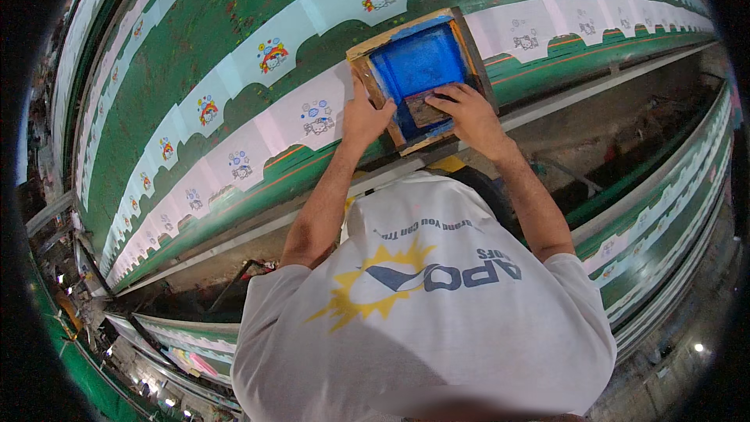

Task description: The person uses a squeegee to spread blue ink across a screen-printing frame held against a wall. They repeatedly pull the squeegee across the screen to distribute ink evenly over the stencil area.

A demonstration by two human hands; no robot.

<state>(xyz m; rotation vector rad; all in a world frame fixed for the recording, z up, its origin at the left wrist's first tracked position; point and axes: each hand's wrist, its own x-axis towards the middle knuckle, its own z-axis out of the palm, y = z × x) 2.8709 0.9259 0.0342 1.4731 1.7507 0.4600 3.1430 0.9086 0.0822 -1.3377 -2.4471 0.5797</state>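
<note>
A wooden screen-printing frame [459, 26] with blue ink inside [418, 55] rests tilted across a strip of pale pink shaped pieces [266, 133] on the long green table. My left hand [367, 113] is closed on the frame's left side, thumb at its inner edge. My right hand [473, 117] grips a brown squeegee blade [420, 109] lying in the lower part of the frame, fingers bent over it. Faint line-drawn cartoon motifs [319, 117] show on the pink pieces to either side of the frame.
A row of light blue pieces [308, 12] with colourful rainbow motifs runs beyond the pink row. A metal rail [598, 78] edges the table at my body. Another green table with printed strips [648, 219] curves away at right, and a green mesh [70, 352] shows lower left.
</note>
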